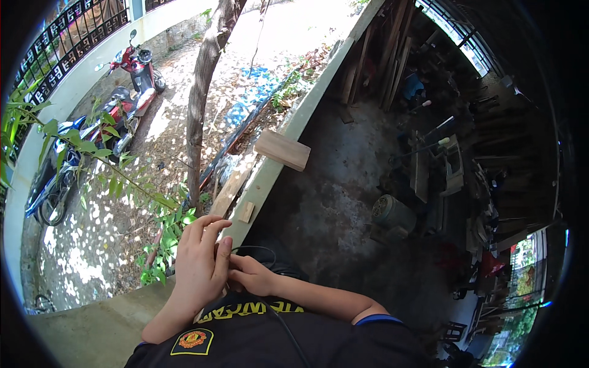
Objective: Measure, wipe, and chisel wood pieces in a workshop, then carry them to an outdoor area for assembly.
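Observation:
My left hand (199, 264) is raised in front of my chest, the back of it toward me. Its fingers are stretched and slightly bent, with the thumb apart from them, and I see nothing held. Against its palm side is my right hand (251, 274), fingers curled in and partly hidden behind the left thumb. What the right fingers hold, if anything, is hidden. A thin dark cable (283, 325) runs down over my black shirt from near the hands, and a loop of thin cord shows just beyond them. A small wood piece (246, 212) lies on the concrete ledge (254, 190) nearby.
Across the ledge lies a larger wooden block (282, 150). Left of it are a tree trunk (199, 110), leafy branches and parked motorbikes (132, 104) in a sunny yard. The dark workshop to the right holds a motor (392, 211), leaning boards (389, 67) and wooden frames.

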The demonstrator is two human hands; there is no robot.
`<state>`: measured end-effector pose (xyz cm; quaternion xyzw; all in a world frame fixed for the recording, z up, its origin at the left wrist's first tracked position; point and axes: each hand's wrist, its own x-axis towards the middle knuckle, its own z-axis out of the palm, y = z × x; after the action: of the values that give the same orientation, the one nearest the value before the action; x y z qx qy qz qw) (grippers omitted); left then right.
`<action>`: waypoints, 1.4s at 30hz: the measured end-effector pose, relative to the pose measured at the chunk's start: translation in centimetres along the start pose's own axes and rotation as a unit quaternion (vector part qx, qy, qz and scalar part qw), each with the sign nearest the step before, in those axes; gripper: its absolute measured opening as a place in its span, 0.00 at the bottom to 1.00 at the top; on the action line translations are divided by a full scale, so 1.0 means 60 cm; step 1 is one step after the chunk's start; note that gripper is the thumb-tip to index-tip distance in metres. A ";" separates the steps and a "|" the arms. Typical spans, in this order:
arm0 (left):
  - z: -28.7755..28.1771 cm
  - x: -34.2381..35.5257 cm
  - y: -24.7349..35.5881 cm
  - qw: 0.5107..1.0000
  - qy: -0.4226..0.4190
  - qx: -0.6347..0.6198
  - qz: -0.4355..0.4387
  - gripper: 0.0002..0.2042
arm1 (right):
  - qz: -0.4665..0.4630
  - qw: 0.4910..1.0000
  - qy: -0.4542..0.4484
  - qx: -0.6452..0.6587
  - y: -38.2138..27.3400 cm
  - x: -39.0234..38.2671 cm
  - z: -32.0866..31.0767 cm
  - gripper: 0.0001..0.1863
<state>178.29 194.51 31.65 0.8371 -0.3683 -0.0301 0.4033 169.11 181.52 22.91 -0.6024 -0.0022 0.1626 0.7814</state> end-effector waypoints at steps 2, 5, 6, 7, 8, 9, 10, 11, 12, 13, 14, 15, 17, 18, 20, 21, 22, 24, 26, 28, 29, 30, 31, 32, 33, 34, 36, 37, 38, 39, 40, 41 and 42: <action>0.000 -0.002 -0.001 1.000 -0.005 0.009 -0.013 0.16 | -0.072 0.997 -0.017 0.017 0.013 0.000 0.000 0.15; -0.003 -0.001 -0.001 0.999 0.032 -0.016 0.006 0.19 | -0.110 0.994 -0.010 0.005 0.033 0.013 -0.003 0.12; -0.003 -0.001 0.001 0.999 0.028 -0.007 -0.019 0.22 | -0.086 0.995 -0.004 0.046 0.038 0.018 -0.005 0.15; -0.004 0.000 0.002 0.999 0.037 -0.001 -0.014 0.22 | -0.081 0.996 -0.022 0.026 0.045 0.027 -0.004 0.15; -0.004 0.001 0.004 1.000 0.030 0.008 -0.002 0.22 | -0.067 0.996 0.045 -0.042 0.050 0.033 -0.004 0.16; -0.004 0.003 0.004 1.000 0.021 0.014 0.013 0.23 | -0.029 0.987 0.112 -0.112 0.055 0.037 -0.006 0.18; -0.002 0.002 0.006 0.999 0.016 0.018 0.021 0.21 | -0.024 0.988 0.107 -0.109 0.059 0.039 -0.006 0.20; -0.002 0.003 0.005 1.000 0.016 0.021 0.017 0.21 | -0.071 0.985 0.115 -0.105 0.061 0.038 -0.007 0.20; -0.001 0.004 0.004 1.000 0.012 0.021 0.011 0.19 | -0.076 0.991 0.090 -0.059 0.063 0.035 -0.007 0.19; 0.000 0.000 0.004 1.000 0.000 0.020 -0.004 0.18 | -0.075 0.996 0.046 -0.011 0.063 0.029 -0.006 0.19; 0.002 -0.002 0.004 1.000 0.017 0.015 -0.013 0.16 | -0.093 0.995 0.010 0.022 0.062 0.024 -0.004 0.19; 0.003 -0.006 0.004 1.000 0.018 0.015 -0.017 0.16 | -0.059 0.998 0.020 0.017 0.060 0.017 0.000 0.19; 0.002 -0.012 0.004 0.999 0.017 -0.023 -0.024 0.16 | -0.104 0.993 0.017 0.061 0.054 0.009 0.009 0.19; 0.003 -0.013 0.004 0.999 0.034 -0.026 -0.008 0.16 | -0.100 0.994 0.048 0.015 0.050 0.008 0.014 0.19; 0.004 -0.015 0.005 0.998 0.036 -0.042 -0.020 0.16 | -0.085 0.992 0.080 -0.047 0.045 0.006 0.020 0.20; 0.004 -0.015 0.005 0.997 0.035 -0.055 -0.038 0.16 | -0.033 0.988 0.115 -0.101 0.043 0.007 0.023 0.21; 0.004 -0.015 0.005 0.998 0.039 -0.039 -0.028 0.16 | -0.074 0.984 0.116 -0.110 0.042 0.004 0.022 0.22; 0.002 -0.017 0.004 0.997 0.040 -0.053 -0.048 0.15 | -0.051 0.996 0.056 -0.045 0.044 0.000 0.022 0.23; 0.001 -0.020 0.004 0.995 0.031 -0.065 -0.067 0.15 | -0.043 0.998 -0.011 0.048 0.047 -0.004 0.022 0.21; 0.003 -0.028 0.008 0.995 0.084 -0.001 -0.056 0.13 | -0.012 1.000 0.027 0.008 0.049 -0.007 0.024 0.20; 0.004 -0.031 0.009 0.994 0.091 -0.001 -0.053 0.13 | -0.007 0.998 0.057 -0.012 0.049 -0.009 0.024 0.19; 0.006 -0.035 0.010 0.993 0.100 -0.010 -0.068 0.13 | 0.070 0.986 0.101 -0.110 0.048 -0.012 0.028 0.18; 0.007 -0.037 0.010 0.991 0.100 -0.019 -0.086 0.12 | 0.035 0.990 0.094 -0.102 0.048 -0.011 0.030 0.18; 0.006 -0.038 0.008 0.992 0.106 -0.006 -0.066 0.12 | 0.018 0.994 0.094 -0.052 0.045 -0.017 0.032 0.18; 0.006 -0.036 0.005 0.992 0.109 -0.010 -0.069 0.12 | 0.005 0.995 0.095 -0.001 0.043 -0.017 0.035 0.18; 0.006 -0.035 0.002 0.987 0.118 -0.046 -0.094 0.12 | 0.041 0.991 0.042 0.120 0.040 -0.021 0.034 0.17; 0.003 -0.033 -0.002 0.978 0.137 -0.104 -0.117 0.12 | -0.003 0.998 0.029 0.056 0.032 -0.021 0.036 0.17; 0.002 -0.030 -0.004 0.977 0.142 -0.102 -0.119 0.12 | -0.082 0.997 -0.007 0.005 0.026 -0.023 0.038 0.16; 0.001 -0.029 -0.004 0.977 0.153 -0.106 -0.105 0.12 | -0.067 0.993 -0.007 0.100 0.021 -0.017 0.040 0.15; 0.000 -0.029 -0.003 0.976 0.161 -0.114 -0.087 0.12 | -0.035 0.996 0.010 0.082 0.016 -0.015 0.042 0.15; 0.002 -0.026 -0.002 0.971 0.186 -0.131 -0.077 0.11 | -0.002 0.997 0.082 -0.015 0.011 -0.010 0.045 0.15; 0.004 -0.023 0.000 0.971 0.185 -0.136 -0.069 0.11 | 0.064 0.980 0.160 -0.097 0.007 -0.003 0.046 0.15; 0.005 -0.022 0.001 0.978 0.157 -0.118 -0.076 0.11 | 0.129 0.979 0.154 -0.022 0.001 -0.010 0.048 0.18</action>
<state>177.18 195.12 31.14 0.8033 -0.2295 0.0275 0.5489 167.93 184.10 23.77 -0.6324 0.1924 0.1671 0.7315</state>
